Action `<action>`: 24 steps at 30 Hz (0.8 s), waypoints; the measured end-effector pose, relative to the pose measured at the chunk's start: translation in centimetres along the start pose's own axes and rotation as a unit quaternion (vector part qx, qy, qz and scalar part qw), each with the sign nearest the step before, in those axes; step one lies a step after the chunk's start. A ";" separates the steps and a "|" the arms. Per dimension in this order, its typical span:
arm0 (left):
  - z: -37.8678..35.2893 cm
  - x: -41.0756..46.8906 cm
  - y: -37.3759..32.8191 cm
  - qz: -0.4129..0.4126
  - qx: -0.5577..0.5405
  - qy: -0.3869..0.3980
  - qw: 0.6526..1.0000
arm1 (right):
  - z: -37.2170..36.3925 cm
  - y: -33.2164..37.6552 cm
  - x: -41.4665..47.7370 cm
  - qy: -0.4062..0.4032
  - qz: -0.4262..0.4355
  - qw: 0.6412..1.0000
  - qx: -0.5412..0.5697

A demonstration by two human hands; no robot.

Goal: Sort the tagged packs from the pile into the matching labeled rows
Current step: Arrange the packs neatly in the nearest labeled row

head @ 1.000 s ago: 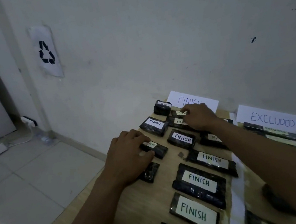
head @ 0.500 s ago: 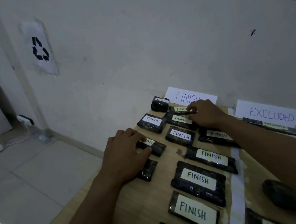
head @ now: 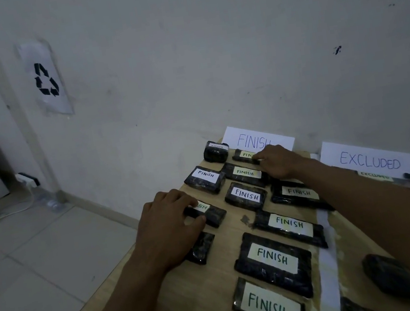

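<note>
Several black packs tagged FINISH lie in rows on a wooden table (head: 194, 297), below a white FINISH sign (head: 257, 139) leaning on the wall. My left hand (head: 168, 228) grips a small FINISH pack (head: 212, 214) at the left edge of the rows, thumb and fingers pinching its near end. My right hand (head: 278, 161) reaches to the far end and holds a narrow FINISH pack (head: 244, 154) with its fingertips. An EXCLUDED sign (head: 369, 160) stands to the right, with EXCLUDED-tagged packs (head: 375, 176) below it, partly hidden by my right arm.
A white tape strip (head: 327, 267) divides the two sections. A dark untagged pack (head: 395, 278) lies right of the strip. An unlabeled small pack (head: 201, 248) sits under my left wrist. The table's left edge drops to a tiled floor. A recycling sign (head: 45, 79) hangs on the wall.
Both hands stay on the same packs. My right hand has nudged slightly right along the far narrow pack; my left hand barely moved. The camera shifted a little.
</note>
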State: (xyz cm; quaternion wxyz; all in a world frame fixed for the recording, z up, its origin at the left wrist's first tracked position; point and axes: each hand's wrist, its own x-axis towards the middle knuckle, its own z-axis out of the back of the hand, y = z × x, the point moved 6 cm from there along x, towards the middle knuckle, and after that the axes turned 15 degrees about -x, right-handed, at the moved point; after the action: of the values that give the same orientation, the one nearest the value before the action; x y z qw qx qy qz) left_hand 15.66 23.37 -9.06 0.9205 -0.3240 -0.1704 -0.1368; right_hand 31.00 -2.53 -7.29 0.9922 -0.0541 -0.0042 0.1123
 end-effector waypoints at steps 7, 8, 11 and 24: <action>0.1 0.0 -0.2 -0.005 -0.009 -0.002 1.000 | -0.5 0.0 0.1 -0.002 0.007 1.000 -0.005; 0.1 0.0 -0.2 -0.006 -0.010 -0.002 1.000 | -0.4 -0.1 0.0 -0.002 0.006 1.000 -0.003; 0.3 0.0 -0.2 -0.009 -0.013 -0.008 1.000 | 0.1 -0.2 -0.9 -0.022 0.003 1.000 0.021; 0.6 -1.1 -2.2 -0.033 -0.092 -0.003 0.995 | 3.9 3.5 -14.8 -0.053 0.140 0.986 0.071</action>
State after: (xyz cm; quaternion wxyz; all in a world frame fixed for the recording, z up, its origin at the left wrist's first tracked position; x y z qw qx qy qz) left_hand 13.74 22.23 -7.87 0.8811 -0.4021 -0.1703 -0.1818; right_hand 15.72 -2.00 -3.76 0.9663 0.0223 -0.0409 0.2531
